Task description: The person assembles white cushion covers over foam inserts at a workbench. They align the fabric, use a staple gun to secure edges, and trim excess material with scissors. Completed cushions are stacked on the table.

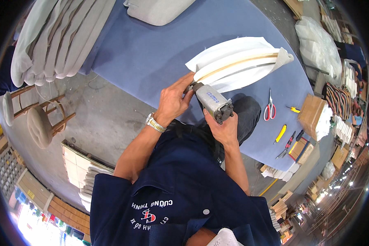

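Observation:
A white fabric-covered curved piece (pixel 219 67) lies on the blue-topped table, with a thin wooden strip (pixel 244 65) along it and loose cloth spread at its edges. At its near left end, my left hand (pixel 174 100) is closed on the edge, thumb and fingers pinching there. My right hand (pixel 224 130) wraps round a grey air stapler (pixel 211 98), whose nose is close to my left fingers at that same end. The stapler's body hides the exact spot where its nose meets the cloth.
On the blue table (pixel 139 53) lie red-handled scissors (pixel 269 111), a yellow screwdriver (pixel 294 109), a yellow cutter (pixel 280 133) and red-black pliers (pixel 290 140). A carton (pixel 310 112) stands at right. Grey padded pieces (pixel 59 41) are stacked at far left, above a round stool (pixel 41 127).

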The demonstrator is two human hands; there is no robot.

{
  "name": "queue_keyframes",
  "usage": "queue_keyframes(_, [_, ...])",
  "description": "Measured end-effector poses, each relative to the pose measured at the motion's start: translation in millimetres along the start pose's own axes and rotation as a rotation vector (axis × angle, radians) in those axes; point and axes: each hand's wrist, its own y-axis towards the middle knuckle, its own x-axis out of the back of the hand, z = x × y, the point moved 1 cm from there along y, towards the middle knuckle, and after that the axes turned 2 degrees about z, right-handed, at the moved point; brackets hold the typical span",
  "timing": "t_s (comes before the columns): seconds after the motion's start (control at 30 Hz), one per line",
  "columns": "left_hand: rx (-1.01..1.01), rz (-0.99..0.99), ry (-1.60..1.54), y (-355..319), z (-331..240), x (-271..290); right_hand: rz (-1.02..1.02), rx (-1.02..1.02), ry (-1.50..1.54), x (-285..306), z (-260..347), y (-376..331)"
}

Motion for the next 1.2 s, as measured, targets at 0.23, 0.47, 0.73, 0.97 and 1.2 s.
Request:
queue_keyframes(0.23, [-0.022,-0.029,0.005,4,1,0,-0.032,0.003,0.055,6,-1,-4])
queue_keyframes(0.47, [-0.039,-0.028,0.031,3,1,-1,0.012,-0.027,0.054,6,4,1])
queue_keyframes(0.73, [-0.044,-0.034,0.017,3,2,-2,0.022,0.021,-0.005,5,6,1])
queue_keyframes(0.97, [-0.053,-0.061,-0.014,3,1,-4,0.048,0.041,-0.035,5,1,1])
queue_keyframes(1.2, [0.03,0.012,-0.009,3,-5,0,0.026,0.068,-0.029,3,-2,0])
